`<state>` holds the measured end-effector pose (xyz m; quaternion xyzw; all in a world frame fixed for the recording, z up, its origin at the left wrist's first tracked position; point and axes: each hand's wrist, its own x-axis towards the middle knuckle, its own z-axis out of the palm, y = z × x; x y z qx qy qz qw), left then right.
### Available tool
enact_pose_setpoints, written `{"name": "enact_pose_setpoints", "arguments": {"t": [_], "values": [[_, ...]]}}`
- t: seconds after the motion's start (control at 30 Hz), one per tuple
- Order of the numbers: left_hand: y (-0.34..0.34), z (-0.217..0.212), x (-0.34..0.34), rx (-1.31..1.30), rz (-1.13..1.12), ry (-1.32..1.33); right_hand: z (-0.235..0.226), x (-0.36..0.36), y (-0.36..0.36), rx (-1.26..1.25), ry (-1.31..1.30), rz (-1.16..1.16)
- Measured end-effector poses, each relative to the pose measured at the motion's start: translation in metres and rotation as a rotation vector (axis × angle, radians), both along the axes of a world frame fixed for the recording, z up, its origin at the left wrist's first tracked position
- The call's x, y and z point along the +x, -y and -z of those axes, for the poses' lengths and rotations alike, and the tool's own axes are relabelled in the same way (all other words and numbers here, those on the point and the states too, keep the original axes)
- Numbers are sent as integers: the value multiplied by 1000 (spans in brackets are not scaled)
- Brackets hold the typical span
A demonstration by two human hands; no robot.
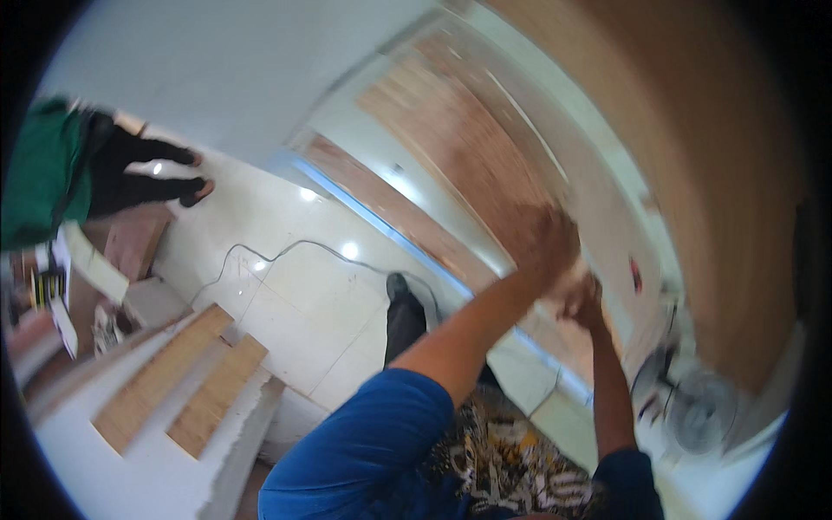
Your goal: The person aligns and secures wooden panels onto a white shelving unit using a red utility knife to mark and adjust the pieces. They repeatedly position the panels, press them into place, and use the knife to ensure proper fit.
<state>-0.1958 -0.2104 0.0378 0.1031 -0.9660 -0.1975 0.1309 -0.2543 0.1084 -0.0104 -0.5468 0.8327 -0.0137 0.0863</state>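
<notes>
A wide brown wooden board (459,139) lies slantwise over a low frame, its far end smeared by motion. At its near end is my left hand (548,244), closed round the board's edge, though blur softens the fingers. Close beside it, slightly nearer to me, my right hand (582,303) has its fingers curled in. A pale patch shows between the two hands; what the right fingers hold is hidden. A narrower reddish-brown wooden strip (390,199) runs along the left side of the frame, next to a bluish-white edge (373,217).
A small red and black object (635,274) lies right of my hands, with a round clear fan-like thing (700,412) nearer. Two wooden strips (208,399) rest on a white panel (78,468). A cable (299,244) crosses the tiled floor. Another person (95,165) stands far left.
</notes>
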Motion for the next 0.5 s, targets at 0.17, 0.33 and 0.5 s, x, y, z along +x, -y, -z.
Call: {"name": "enact_pose_setpoints", "arguments": {"t": [0.17,0.33,0.5], "values": [[62,32,-31,-34,320,206,-11,-6,83,125,114,374],[41,26,-29,-60,489,311,-45,17,75,248,193,596],[36,-26,-25,-160,490,460,-72,27,85,356,206,662]]}}
